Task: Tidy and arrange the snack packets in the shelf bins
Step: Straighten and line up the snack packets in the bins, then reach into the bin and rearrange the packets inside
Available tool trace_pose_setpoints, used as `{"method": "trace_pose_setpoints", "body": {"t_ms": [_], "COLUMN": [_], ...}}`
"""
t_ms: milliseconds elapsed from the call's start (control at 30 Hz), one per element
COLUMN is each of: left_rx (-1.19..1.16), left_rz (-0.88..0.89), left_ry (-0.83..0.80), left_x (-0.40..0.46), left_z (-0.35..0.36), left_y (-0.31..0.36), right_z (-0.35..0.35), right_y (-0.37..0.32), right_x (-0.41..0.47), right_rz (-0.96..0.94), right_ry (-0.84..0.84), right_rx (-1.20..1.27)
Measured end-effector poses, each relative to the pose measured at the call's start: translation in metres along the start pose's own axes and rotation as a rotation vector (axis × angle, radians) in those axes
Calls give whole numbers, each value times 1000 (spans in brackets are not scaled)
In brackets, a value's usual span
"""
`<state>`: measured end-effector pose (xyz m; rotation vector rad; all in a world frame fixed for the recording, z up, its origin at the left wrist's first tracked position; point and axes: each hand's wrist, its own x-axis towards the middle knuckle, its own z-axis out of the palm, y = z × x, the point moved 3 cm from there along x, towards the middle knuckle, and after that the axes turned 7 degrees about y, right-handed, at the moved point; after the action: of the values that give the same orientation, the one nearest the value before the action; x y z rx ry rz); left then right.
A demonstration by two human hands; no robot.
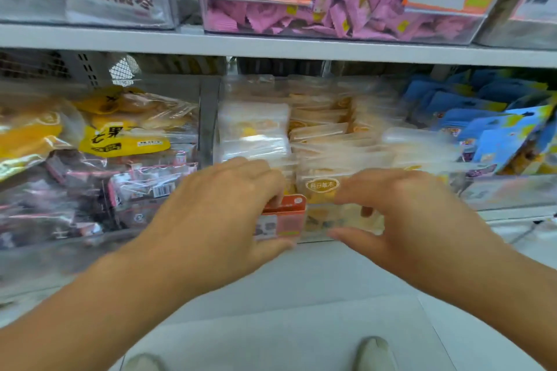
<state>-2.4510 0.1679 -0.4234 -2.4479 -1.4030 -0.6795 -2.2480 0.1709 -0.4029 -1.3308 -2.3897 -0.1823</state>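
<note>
Motion blur smears the stack of clear plastic snack packets with pale yellow contents [319,141] in the middle clear plastic shelf bin [208,123], so their print is mostly unreadable. The left hand [229,208], at 9 o'clock of the bin's front, curls its fingers over the rim above an orange price tag [284,215], its fingertips hidden; whether it grips a packet cannot be told. The right hand [404,214], at 3 o'clock, pinches a front clear packet with an oval label [322,190], thumb below and fingers above.
</note>
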Motion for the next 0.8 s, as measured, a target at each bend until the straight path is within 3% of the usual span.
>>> {"method": "trace_pose_setpoints", "body": {"t_ms": [67,200,300,367,433,533,600,700,800], "left_rx": [38,-22,40,35,49,206,228,278,256], "left_rz": [20,-35,-35,-125,-232,-335,-480,-653,-875], "left_ry": [-36,66,94,110,149,265,246,-27,-270], "left_x": [-14,-22,-16,-18,-33,-67,-85,-97,-105], "left_z": [11,1,-21,-39,-57,-85,-97,-91,-72], "left_y": [-5,-12,-18,-34,-64,-121,-157,-189,-207], "right_z": [13,24,23,22,29,54,64,72,98], "right_y": [-2,-37,-72,-91,-109,-136,-152,-169,-179], "right_x": [-4,6,29,46,66,103,128,168,200], "right_rz": [-8,-91,-141,-156,-144,-157,-180,-183,-108], "right_ry": [-19,67,212,329,336,177,83,-60,-331], "right_rx": [-25,56,146,243,338,335,216,36,96]}}
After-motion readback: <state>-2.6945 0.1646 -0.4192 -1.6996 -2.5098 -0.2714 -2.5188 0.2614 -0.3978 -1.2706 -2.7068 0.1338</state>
